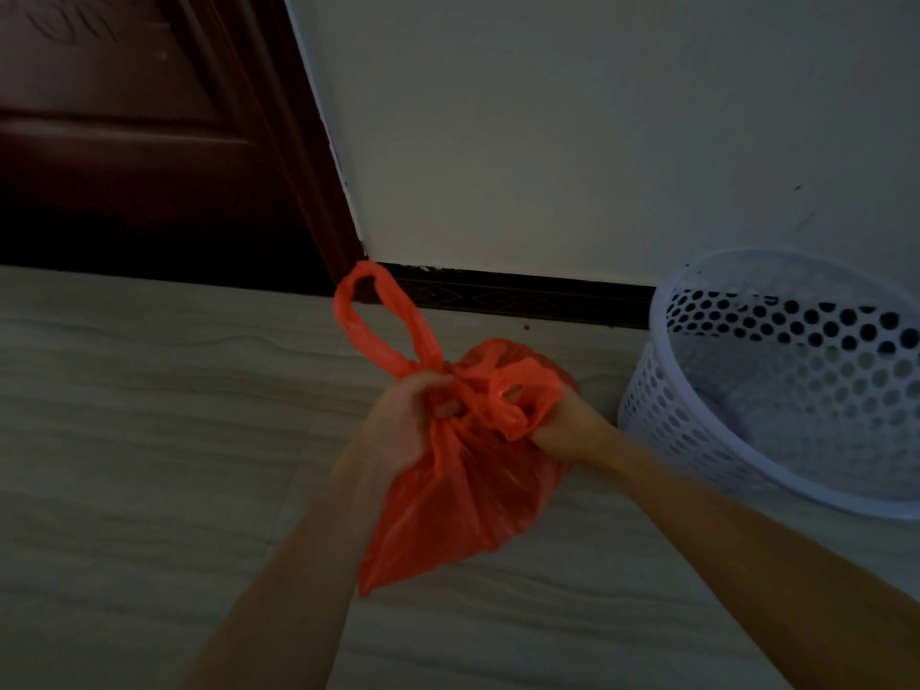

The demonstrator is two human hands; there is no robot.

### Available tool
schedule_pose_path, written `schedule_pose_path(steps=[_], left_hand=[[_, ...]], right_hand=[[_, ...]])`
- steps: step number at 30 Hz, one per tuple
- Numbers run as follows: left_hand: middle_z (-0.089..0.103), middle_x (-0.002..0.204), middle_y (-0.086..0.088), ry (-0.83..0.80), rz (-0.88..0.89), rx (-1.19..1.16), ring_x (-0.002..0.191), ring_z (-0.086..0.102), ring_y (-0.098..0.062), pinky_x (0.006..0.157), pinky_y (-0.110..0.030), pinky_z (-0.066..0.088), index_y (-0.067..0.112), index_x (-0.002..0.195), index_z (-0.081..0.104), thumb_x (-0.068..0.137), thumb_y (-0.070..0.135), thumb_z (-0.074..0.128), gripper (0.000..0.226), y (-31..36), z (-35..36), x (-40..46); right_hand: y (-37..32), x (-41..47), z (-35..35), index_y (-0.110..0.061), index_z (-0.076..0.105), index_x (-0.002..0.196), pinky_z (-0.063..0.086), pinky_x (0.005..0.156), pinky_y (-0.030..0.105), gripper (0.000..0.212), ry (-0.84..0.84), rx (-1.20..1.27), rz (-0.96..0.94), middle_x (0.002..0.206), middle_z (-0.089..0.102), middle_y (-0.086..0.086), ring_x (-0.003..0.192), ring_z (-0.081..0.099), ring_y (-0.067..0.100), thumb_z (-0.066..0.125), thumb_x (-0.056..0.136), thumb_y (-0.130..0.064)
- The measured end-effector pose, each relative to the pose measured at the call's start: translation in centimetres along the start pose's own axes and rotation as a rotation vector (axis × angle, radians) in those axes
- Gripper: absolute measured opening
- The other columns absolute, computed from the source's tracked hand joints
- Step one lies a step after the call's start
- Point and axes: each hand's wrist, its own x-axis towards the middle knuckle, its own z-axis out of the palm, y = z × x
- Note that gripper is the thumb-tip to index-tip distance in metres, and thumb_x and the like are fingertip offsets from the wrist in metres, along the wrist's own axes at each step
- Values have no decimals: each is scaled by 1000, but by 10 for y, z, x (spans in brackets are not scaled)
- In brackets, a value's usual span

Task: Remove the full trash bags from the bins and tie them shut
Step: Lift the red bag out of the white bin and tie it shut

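Red plastic trash bag (463, 490): neck gripped by left hand (403, 420), handle loop pinched by right hand (557, 420); perforated white bin (776, 390) stood at three o'clock, apart; bare floor (149, 440) at nine o'clock.

There was one red trash bag (463, 485), with two handle loops at its neck. One white perforated bin (776, 385) stood by the wall. Two hands were in view, a left hand (403, 420) and a right hand (562, 420). One dark wooden door (139, 141) showed.

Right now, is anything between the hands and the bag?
Nothing visible. Both the left hand and right hand already grip the handles of the red bag, which is out of the bin.
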Motion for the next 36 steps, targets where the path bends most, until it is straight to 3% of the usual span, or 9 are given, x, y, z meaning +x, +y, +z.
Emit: schedule_pose_path(steps=[4,8,13,16,20,24,30,34,36], left_hand=[[39,40,6,44,4,67,34,35,-2,40,-12,41,14,70,52,86,-3,44,25,-4,-3,3],[48,47,2,6,31,111,32,33,-1,36,-8,32,11,63,60,85,-8,36,38,2,-8,-2],[34,33,6,21,-73,331,26,28,-1,32,-10,30,8,62,50,85,-10,34,33,1,-5,-8],[41,54,-10,-50,-20,597,30,33,-1,37,-10,29,11,68,46,84,-12,37,29,4,-1,-14],[53,66,-1,-125,388,1111,57,48,-1,57,-18,40,5,73,55,65,4,53,8,11,-4,-26],[62,70,-2,96,770,1456,67,55,-12,65,-21,37,7,71,59,64,11,55,9,-3,-4,-29],[60,83,0,133,865,1380,77,54,-5,73,-3,35,7,75,62,68,22,53,19,-14,0,-30],[49,114,-6,68,814,1474,102,47,-6,90,4,27,3,104,59,74,2,55,31,-20,-6,-32],[38,126,-5,-1,747,1490,112,40,-4,95,5,20,3,118,52,76,-1,57,42,-23,-9,-34]], right_hand=[[-1,5,-4,2,57,112,36,95,16,32,-42,5,3,113,58,11,106,52,18,59,80,6],[-1,5,-14,11,60,99,38,76,3,19,125,110,82,94,58,3,94,55,21,47,86,12],[-16,21,-9,7,54,114,33,79,-5,33,125,179,31,109,55,7,101,50,13,48,82,15],[-17,27,-4,1,55,119,36,71,-3,28,-72,109,102,109,57,4,96,51,9,45,93,-7],[-5,17,-1,-6,63,93,39,53,7,22,-193,12,162,83,60,5,63,51,5,48,93,-22],[-8,16,1,-24,58,75,38,55,5,17,-146,3,164,70,56,-9,64,51,4,52,91,-23],[-4,6,-3,-23,58,74,40,54,3,27,-194,108,284,71,57,-10,62,55,0,48,89,-43],[-7,7,-5,-24,61,86,45,61,11,60,-247,153,341,82,62,-11,73,59,1,41,62,-75],[-14,7,-7,-30,57,84,42,58,2,49,-295,118,344,85,58,-16,73,58,-5,47,63,-73]])
